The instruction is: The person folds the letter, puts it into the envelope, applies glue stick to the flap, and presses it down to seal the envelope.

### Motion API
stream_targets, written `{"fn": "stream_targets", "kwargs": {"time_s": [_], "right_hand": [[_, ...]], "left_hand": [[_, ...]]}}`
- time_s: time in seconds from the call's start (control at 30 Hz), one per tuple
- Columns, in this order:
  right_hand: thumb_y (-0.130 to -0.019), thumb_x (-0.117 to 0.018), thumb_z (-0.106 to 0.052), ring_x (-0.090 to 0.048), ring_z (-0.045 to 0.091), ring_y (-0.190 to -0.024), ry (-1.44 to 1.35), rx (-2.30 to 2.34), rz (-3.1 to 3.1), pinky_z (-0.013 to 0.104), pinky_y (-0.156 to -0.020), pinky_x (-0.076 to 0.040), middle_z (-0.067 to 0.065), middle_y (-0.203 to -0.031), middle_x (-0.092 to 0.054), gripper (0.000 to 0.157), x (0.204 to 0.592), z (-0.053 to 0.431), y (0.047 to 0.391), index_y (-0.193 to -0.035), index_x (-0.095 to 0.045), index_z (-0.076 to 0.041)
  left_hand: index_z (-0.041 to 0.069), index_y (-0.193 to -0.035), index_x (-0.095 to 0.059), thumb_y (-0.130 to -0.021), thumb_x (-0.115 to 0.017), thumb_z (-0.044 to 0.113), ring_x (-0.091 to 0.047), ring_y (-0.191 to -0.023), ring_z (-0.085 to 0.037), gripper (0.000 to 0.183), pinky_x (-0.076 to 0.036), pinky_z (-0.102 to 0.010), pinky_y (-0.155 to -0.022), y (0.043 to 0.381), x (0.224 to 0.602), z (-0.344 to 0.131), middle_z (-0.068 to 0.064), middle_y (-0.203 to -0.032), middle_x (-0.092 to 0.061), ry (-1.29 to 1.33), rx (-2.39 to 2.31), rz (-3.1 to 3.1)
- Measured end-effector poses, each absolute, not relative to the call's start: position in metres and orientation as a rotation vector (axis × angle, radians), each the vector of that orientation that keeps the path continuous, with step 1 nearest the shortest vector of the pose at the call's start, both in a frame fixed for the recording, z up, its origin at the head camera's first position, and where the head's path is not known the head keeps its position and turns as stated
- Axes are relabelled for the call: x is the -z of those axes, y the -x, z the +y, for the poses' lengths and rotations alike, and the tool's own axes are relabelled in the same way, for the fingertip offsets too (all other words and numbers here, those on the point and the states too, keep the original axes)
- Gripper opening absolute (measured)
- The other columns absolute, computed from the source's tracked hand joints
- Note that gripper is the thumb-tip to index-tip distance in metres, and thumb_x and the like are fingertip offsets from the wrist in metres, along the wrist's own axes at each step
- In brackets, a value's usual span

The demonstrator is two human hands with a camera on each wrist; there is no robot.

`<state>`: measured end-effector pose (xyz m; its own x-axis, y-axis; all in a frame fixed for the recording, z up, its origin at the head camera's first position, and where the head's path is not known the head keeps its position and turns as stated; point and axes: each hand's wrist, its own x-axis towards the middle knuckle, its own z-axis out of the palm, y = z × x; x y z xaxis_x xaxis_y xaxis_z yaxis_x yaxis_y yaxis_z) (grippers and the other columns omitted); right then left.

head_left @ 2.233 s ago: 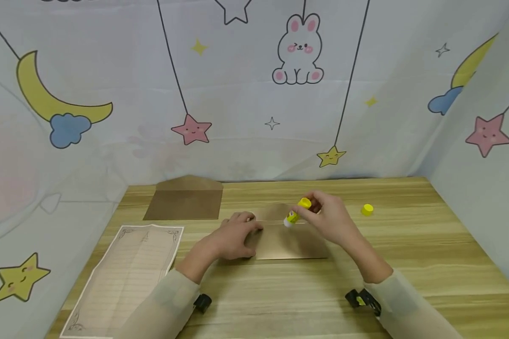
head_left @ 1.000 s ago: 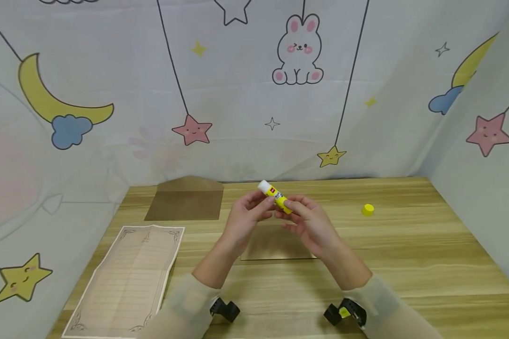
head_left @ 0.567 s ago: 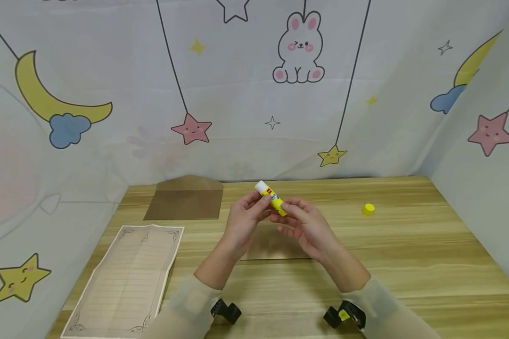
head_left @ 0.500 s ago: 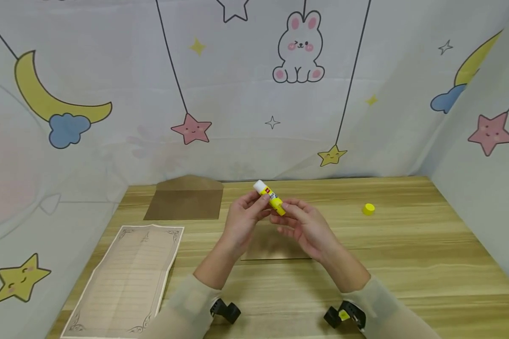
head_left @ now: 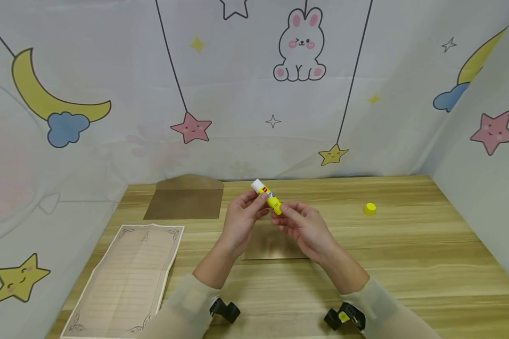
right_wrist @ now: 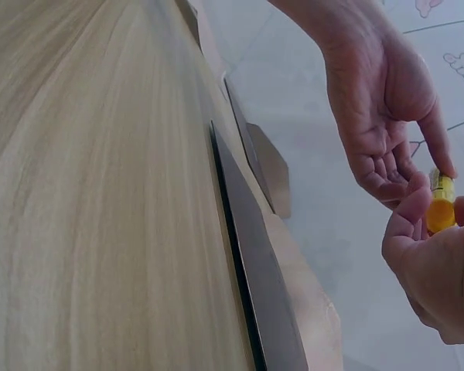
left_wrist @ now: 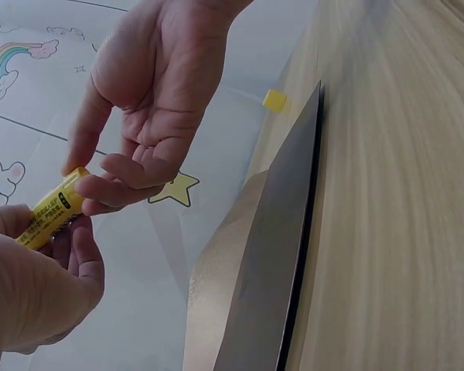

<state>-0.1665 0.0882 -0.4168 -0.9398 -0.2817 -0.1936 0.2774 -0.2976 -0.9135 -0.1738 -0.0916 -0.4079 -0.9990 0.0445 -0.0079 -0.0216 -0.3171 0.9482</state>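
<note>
- While a lined, ornately bordered sheet is spread at the left of the table, its near right corner is covered by a pale sleeve.
- Toward the table's back edge, a brown envelope is laid with its flap extended toward the printed backdrop.
- Near the centre, a glue stick is held above the table by the left hand, the grip narrowed around its barrel, its white end tilted up to the left.
- Beneath both hands, a second envelope is partly hidden.
- The glue stick's yellow lower end is pinched by the right hand, thumb and fingers drawn together.
- Farther right, a yellow cap is seen resting on the table, well apart from the hands.
</note>
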Motion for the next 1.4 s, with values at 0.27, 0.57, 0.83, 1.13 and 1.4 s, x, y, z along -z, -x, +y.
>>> {"fn": "stream_targets", "kwargs": {"time_s": [0.27, 0.57, 0.83, 1.13, 1.4], "right_hand": [[-0.103, -0.070, -0.004, -0.074, 0.021, -0.093, 0.158, 2.285, 1.907, 0.034, -0.088, -0.061, 0.019, -0.110, -0.072, 0.024, 0.4196, 0.0842, 0.1637, -0.124, -0.060, 0.005], [-0.112, -0.059, -0.027, -0.074, 0.025, -0.102, 0.130, 2.248, 1.733, 0.032, -0.087, -0.061, 0.023, -0.122, -0.069, 0.039, 0.4189, 0.0860, 0.1650, -0.137, -0.056, 0.004], [-0.111, -0.059, -0.019, -0.074, 0.023, -0.099, 0.097, 2.298, 1.649, 0.033, -0.092, -0.058, 0.018, -0.116, -0.072, 0.031, 0.4209, 0.0863, 0.1654, -0.131, -0.056, 0.006], [-0.100, -0.072, 0.000, -0.074, 0.023, -0.098, 0.180, 2.339, 1.973, 0.034, -0.091, -0.061, 0.020, -0.116, -0.068, 0.028, 0.4193, 0.0805, 0.1599, -0.124, -0.058, 0.006], [-0.113, -0.056, -0.025, -0.075, 0.025, -0.100, 0.113, 2.283, 1.717, 0.031, -0.087, -0.061, 0.024, -0.121, -0.069, 0.037, 0.4174, 0.0832, 0.1631, -0.135, -0.055, 0.005]], "left_hand": [[-0.007, -0.127, -0.067, -0.104, -0.071, 0.014, -0.070, -0.097, -0.018, 0.032, -0.059, -0.032, -0.089, 0.1731, 0.4081, -0.0911, -0.010, -0.110, -0.073, 0.007, -2.536, 1.804], [-0.009, -0.132, -0.064, -0.105, -0.070, 0.016, -0.069, -0.102, -0.020, 0.037, -0.057, -0.036, -0.094, 0.1729, 0.4054, -0.0932, -0.014, -0.117, -0.072, -0.005, -2.523, 1.827], [-0.008, -0.131, -0.065, -0.105, -0.070, 0.014, -0.070, -0.100, -0.019, 0.034, -0.058, -0.032, -0.089, 0.1739, 0.4062, -0.0932, -0.013, -0.114, -0.072, -0.014, -2.528, 1.823], [-0.006, -0.131, -0.066, -0.105, -0.070, 0.014, -0.071, -0.103, -0.020, 0.032, -0.057, -0.040, -0.097, 0.1726, 0.4060, -0.0932, -0.014, -0.118, -0.072, -0.002, -2.523, 1.822], [-0.006, -0.134, -0.065, -0.106, -0.070, 0.015, -0.069, -0.105, -0.021, 0.035, -0.057, -0.032, -0.091, 0.1712, 0.4042, -0.0940, -0.016, -0.120, -0.072, -0.008, -2.498, 1.848]]}}
